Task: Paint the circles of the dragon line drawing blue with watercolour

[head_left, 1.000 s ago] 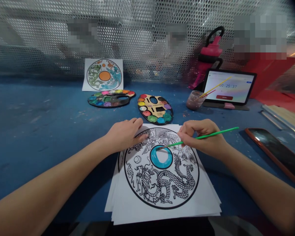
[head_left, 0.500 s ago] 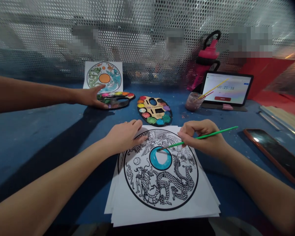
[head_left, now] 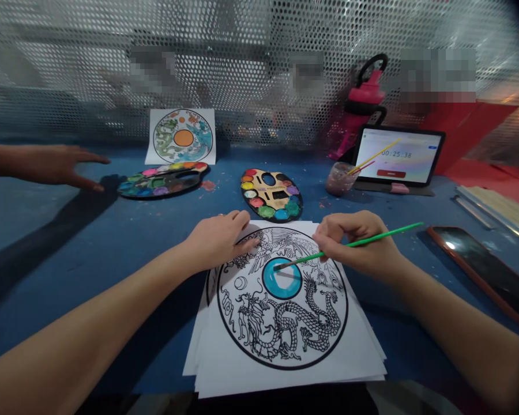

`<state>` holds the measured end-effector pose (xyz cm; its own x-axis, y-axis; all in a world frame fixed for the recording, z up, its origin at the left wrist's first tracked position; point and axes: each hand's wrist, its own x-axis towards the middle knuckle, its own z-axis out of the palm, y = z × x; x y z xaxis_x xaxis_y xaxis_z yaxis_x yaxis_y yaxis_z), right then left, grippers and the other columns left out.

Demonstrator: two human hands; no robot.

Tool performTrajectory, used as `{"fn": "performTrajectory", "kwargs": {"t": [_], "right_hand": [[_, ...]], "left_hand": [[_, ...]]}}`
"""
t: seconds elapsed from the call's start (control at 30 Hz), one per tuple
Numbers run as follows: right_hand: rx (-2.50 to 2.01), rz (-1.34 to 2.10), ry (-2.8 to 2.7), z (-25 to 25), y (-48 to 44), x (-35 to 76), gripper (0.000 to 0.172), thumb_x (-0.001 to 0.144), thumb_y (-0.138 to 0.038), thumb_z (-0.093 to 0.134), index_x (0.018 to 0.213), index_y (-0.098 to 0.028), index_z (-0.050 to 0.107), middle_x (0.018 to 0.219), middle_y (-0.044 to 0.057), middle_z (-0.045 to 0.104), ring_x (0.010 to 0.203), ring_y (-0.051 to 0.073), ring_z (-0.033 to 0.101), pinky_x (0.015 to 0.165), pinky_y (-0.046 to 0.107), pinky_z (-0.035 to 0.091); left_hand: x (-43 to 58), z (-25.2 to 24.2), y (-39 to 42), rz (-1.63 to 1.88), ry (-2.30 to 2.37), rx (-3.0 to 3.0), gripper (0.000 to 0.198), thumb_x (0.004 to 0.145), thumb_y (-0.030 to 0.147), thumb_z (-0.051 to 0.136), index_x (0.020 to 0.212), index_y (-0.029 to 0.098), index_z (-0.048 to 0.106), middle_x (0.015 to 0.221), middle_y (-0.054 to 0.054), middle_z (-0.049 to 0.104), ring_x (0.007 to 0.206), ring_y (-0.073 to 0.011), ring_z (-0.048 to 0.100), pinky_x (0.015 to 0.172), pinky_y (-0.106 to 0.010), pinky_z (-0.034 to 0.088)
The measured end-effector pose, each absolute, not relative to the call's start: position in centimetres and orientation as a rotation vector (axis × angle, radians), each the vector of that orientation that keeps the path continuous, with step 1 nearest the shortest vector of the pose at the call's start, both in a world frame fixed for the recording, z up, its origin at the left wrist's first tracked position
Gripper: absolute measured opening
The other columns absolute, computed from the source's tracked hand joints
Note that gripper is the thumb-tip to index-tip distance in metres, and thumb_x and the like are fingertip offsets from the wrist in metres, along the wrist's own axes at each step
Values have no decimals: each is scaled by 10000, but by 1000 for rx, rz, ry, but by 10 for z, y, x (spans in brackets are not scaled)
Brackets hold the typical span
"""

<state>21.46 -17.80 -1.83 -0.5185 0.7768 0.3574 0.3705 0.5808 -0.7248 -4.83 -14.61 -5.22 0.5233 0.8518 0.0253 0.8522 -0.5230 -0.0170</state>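
Note:
My right hand [head_left: 357,242] pinches a green-handled paintbrush [head_left: 378,236]. Its bristles touch the blue ring of paint inside the central circle [head_left: 292,291] of a line drawing; the middle of that circle is still white. The coloring sheet [head_left: 246,377], with a dragon and a bird in black outline, lies on top of several stacked papers. My left hand [head_left: 218,242] rests with fingers extended on the sheet's upper left edge, holding nothing. Just beyond the sheet lies a paint palette [head_left: 272,187] with several colors in its wells.
Another person's hand [head_left: 75,167] is at the left, near a second palette [head_left: 162,181]. Behind it leans a colored picture [head_left: 184,138]. A brush jar [head_left: 341,180], pink bottle [head_left: 365,104], tablet [head_left: 400,155] and phone [head_left: 480,268] stand or lie at right on the blue table [head_left: 155,222].
The brush tip has moved slightly left and down along the blue ring. The other person's hand has let go of the second palette and drawn left; that palette now sits farther left.

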Motion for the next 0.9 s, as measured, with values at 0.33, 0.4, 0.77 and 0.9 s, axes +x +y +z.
{"fn": "performTrajectory", "kwargs": {"t": [0.33,0.4,0.77,0.9], "right_hand": [[-922,710,-2116,-16,-176,217,345,810,-173,587,520,-188,401,501,-21,539,503,101,501,494,257,356],[-926,720,-2142,-16,-177,216,333,814,-185,591,531,-188,416,528,-13,551,533,108,512,503,259,357],[-946,676,-2140,-14,-178,218,343,795,-158,592,520,-192,390,510,-20,536,498,101,498,480,257,353],[-957,632,-2198,-13,-179,217,396,772,-108,578,479,-190,323,470,-24,503,469,93,457,473,263,337]], "left_hand": [[-48,-51,-147,-10,-1538,-2736,381,895,567,336,935,199,424,940,-61,586,691,-211,583,455,-269,286],[-48,-51,-147,-20,-1527,-2737,381,895,568,335,934,199,421,932,-60,583,681,-207,576,452,-269,277],[-47,-50,-146,2,-1540,-2739,378,894,564,345,938,197,427,917,-61,589,666,-206,572,451,-272,280],[-48,-51,-145,-18,-1531,-2739,374,896,563,338,942,202,424,916,-54,582,656,-201,560,451,-268,267]]}}
